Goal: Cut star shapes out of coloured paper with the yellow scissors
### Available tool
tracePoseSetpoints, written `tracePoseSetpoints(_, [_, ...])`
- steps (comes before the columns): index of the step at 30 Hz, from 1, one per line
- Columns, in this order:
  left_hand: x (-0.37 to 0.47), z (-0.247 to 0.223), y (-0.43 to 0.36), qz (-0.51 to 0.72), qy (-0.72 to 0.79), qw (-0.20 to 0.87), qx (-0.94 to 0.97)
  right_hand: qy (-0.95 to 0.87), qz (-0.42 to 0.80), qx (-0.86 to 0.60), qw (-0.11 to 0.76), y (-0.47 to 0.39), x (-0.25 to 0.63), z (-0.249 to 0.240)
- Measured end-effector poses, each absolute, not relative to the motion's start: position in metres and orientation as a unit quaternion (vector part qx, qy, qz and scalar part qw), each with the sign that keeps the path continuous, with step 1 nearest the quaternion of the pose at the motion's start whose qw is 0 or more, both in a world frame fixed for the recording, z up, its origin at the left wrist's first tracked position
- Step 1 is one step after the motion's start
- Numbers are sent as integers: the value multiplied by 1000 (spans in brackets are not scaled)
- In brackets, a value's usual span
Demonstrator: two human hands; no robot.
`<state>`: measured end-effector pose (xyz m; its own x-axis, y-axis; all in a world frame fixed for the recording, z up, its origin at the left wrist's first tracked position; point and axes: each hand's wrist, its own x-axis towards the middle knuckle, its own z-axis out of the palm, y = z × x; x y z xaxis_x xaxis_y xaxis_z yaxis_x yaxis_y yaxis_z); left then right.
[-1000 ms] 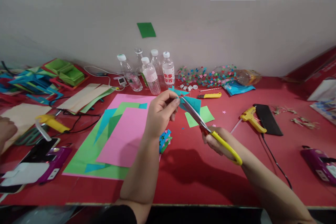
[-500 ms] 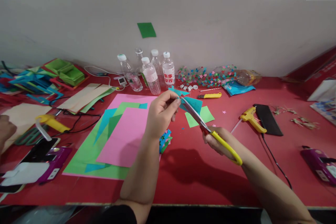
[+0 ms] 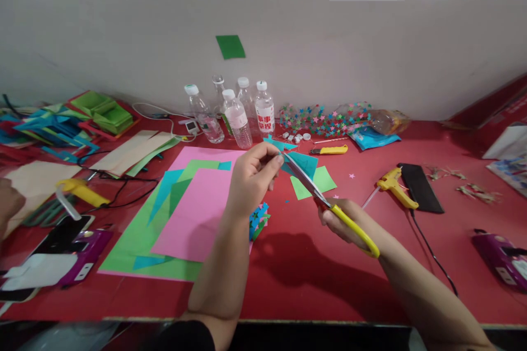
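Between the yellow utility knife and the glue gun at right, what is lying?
One small pink star, on the red table; the head view shows it.

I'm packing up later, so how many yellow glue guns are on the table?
2. The right glue gun lies beside a flat black slab; the left glue gun lies beyond a phone. Another could be hidden in the heap of coloured paper.

Wears a short black sleeve on the left arm, plain where visible, with a rounded edge near the elbow, the rest cut off by the lower border. Runs bare from there along the left forearm, narrowing at the wrist, to an ungloved left hand. Shows a bare, tapering right forearm and ungloved right hand too
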<state>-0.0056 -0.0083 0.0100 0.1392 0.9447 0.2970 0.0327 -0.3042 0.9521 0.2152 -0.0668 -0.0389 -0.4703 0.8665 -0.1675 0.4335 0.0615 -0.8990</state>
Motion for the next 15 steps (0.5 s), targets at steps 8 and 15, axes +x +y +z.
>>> tracePoseSetpoints(8, [-8,9,-7,514,396,446,617,-713,489,-455,213,-68,218,-38])
tracePoseSetpoints(15, [-7,11,-7,513,401,444,616,-687,503,-482,208,-67,215,-37])
